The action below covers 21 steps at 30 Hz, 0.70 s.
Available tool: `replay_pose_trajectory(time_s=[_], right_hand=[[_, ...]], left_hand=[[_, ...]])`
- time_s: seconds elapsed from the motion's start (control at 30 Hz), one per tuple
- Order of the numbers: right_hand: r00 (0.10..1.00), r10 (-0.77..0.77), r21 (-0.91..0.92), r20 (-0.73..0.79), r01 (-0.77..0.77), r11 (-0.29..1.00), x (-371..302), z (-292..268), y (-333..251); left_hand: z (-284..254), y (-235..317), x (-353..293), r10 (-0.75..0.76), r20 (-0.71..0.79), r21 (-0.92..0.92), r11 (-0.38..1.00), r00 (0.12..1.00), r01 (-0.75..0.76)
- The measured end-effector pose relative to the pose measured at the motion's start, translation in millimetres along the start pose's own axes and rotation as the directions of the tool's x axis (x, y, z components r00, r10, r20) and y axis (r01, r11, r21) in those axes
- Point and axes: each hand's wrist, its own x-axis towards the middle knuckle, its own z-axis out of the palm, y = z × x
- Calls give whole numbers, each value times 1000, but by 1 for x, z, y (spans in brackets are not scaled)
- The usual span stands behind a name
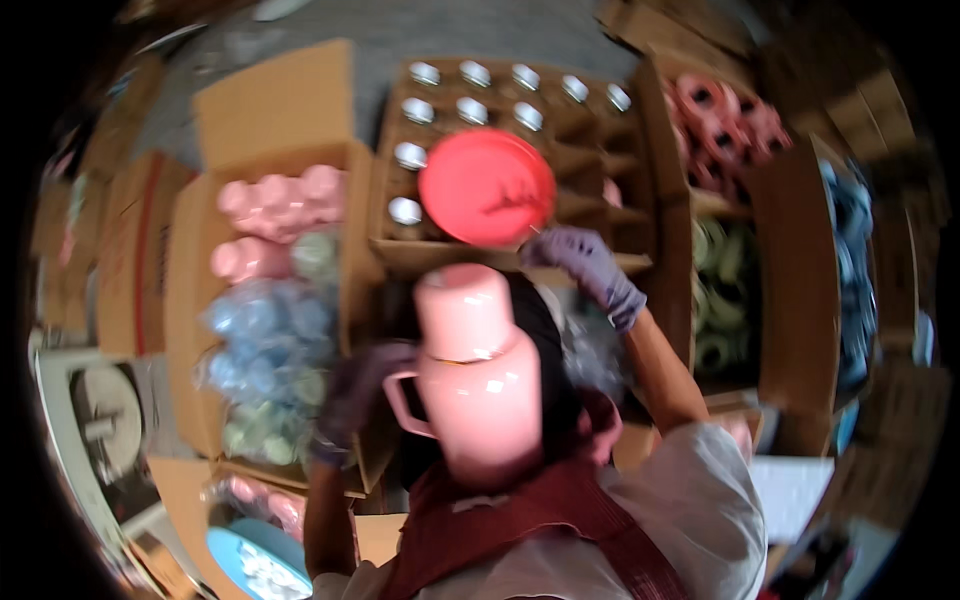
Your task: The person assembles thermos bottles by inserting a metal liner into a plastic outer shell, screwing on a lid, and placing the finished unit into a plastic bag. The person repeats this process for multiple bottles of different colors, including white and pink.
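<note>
Picture a clock with the jug in the middle. Over at 9 to 10 o'clock there's an open cardboard box (357, 225) crammed with pink pieces (285, 200), plus blue ones (268, 335) that look bagged in clear plastic. Next in, at 9, is the left hand (362, 392) in a purplish glove, right up by the jug's handle. It's dark and blurry, so I honestly can't tell if that grip is closed on anything.

Then the pink jug (485, 410) itself: glossy, pale pink, thin gold line round the neck, loop handle at 9, narrower end pointing to 12. It's in front of the person's maroon apron (500, 530). Up at 12, a round red dish (480, 185) with dark marks sits over a divided carton (640, 170) of silver-topped things (472, 110).

At 1 o'clock, the right hand (575, 262), also gloved, has its fingers bunched by the dish's lower edge; can't tell if that grip is pinching it. Boxed pink rings (720, 125) at 2, green ones (722, 290) nearer 3.
</note>
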Motion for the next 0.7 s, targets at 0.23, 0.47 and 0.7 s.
replay_pose_trajectory(time_s=[0.23,0.47,0.7], right_hand=[[541,648,-54,-536,-788,613,-170,-82,144],[218,578,68,-787,-900,432,-200,-84,294],[852,10,-705,-523,-440,556,-174,-25,174]], left_hand=[[-14,32,163,237,-184,-210,938,954,-274],[86,53,235,128,381,-280,960,916,-18],[122,12,245,283,489,119,916,825,-384]])
